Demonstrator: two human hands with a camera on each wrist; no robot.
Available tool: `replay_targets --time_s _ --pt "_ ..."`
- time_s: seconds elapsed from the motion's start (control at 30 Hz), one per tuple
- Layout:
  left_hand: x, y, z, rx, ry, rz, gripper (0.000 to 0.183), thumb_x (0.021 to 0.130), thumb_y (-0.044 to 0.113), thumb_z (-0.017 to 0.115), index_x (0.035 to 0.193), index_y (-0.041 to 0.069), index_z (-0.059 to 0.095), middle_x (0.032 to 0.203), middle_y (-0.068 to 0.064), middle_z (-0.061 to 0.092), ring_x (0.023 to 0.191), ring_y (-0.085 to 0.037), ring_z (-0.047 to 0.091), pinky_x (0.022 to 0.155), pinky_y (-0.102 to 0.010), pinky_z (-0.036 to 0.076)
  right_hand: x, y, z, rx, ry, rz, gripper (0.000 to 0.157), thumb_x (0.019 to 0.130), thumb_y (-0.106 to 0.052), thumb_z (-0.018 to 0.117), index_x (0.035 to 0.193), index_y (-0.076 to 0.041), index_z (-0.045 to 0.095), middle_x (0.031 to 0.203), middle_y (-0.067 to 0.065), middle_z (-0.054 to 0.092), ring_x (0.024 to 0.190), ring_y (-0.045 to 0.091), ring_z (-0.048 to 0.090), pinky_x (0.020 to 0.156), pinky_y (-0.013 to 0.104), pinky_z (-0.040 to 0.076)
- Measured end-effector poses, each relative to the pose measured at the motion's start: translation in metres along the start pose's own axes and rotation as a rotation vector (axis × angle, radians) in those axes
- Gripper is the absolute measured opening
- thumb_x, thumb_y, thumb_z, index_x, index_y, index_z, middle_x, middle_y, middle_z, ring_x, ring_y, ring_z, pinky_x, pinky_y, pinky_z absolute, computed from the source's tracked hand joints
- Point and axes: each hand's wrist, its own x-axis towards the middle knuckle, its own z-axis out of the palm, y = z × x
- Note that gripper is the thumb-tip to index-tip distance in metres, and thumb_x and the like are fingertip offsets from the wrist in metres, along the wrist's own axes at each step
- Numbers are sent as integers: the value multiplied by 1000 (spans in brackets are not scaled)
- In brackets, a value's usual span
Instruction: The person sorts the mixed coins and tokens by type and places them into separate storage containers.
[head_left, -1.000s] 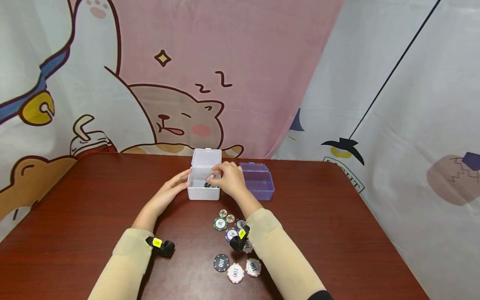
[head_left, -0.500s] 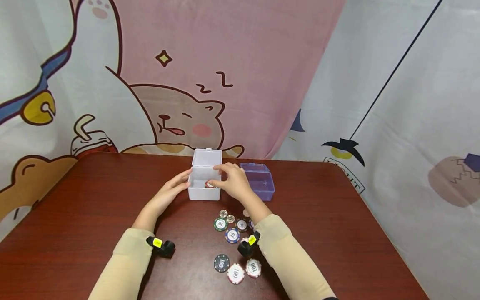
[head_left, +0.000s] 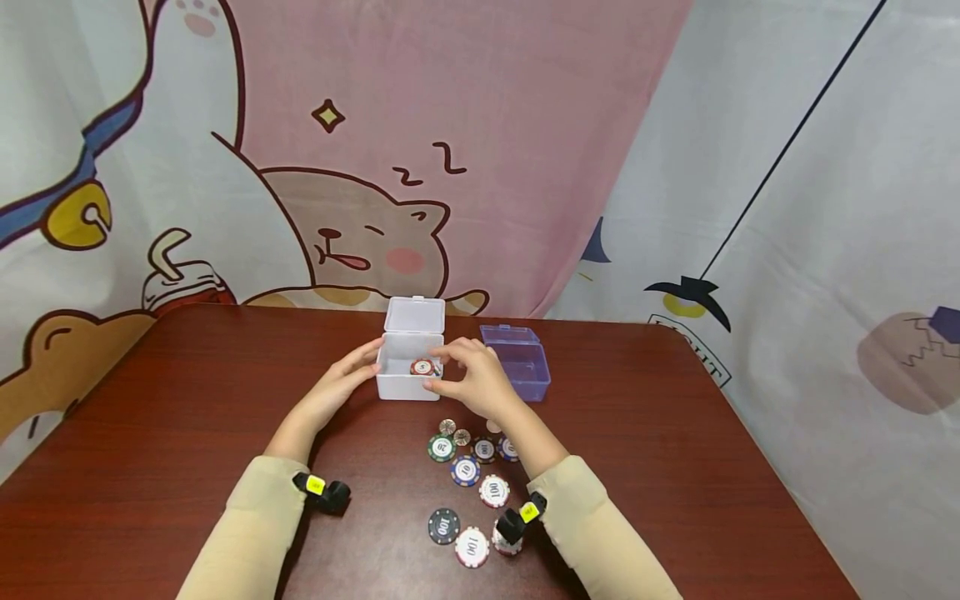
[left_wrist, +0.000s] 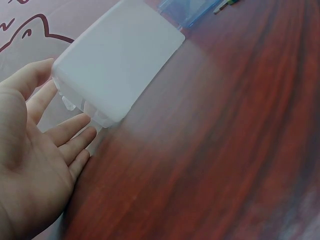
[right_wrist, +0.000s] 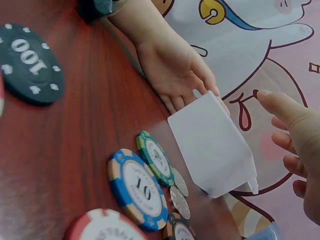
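A white lidded box [head_left: 408,388] stands at the back of the table, its lid raised. Inside lies a red-and-white poker chip [head_left: 423,367] on top of other contents. My left hand [head_left: 337,383] rests along the box's left side; the left wrist view shows the straight fingers [left_wrist: 75,131] at its edge. Over the box's right edge, my right hand [head_left: 480,382] is spread with thumb and forefinger apart. Nothing sits between them, and in the right wrist view this hand [right_wrist: 300,142] also looks bare, beside the white box [right_wrist: 210,145].
An open clear purple box [head_left: 527,390] stands just right of the white one. Nearer me lie several poker chips, among them a green one [head_left: 441,448], a blue one [head_left: 465,472] and a black one [head_left: 443,527]. Small coins [head_left: 462,437] lie beside the green chip.
My right hand has let go of the red-and-white chip, which now lies in the white box. The right hand has drawn back rightward and its fingers have parted. My left hand has stayed put.
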Motion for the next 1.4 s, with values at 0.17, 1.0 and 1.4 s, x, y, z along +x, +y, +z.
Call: replay_targets --time_s 0.17,1.0,1.4 --pt "0 -1 0 -5 2 1 53 99 19 52 149 14 36 147 -19 38 134 -34 31 107 -57 15 -10 -3 -1 -25 -15 -39 42 74 -29 84 109 -12 71 91 -2 61 84 25 54 76 34 35" --pt "0 1 1 -3 4 1 52 99 18 52 149 13 36 146 -19 38 133 -33 33 107 -55 17 -44 6 4 -13 -261 -110 44 73 -28 84 112 -10 71 95 -1 66 90 11 51 79 34 36" --pt "-2 8 3 -10 -6 5 53 99 16 51 149 10 35 146 -22 37 133 -35 33 107 -56 16 -51 13 6 -43 -385 -100 46 73 -30 84 115 -15 71 102 -7 65 94 12 52 84 34 37"
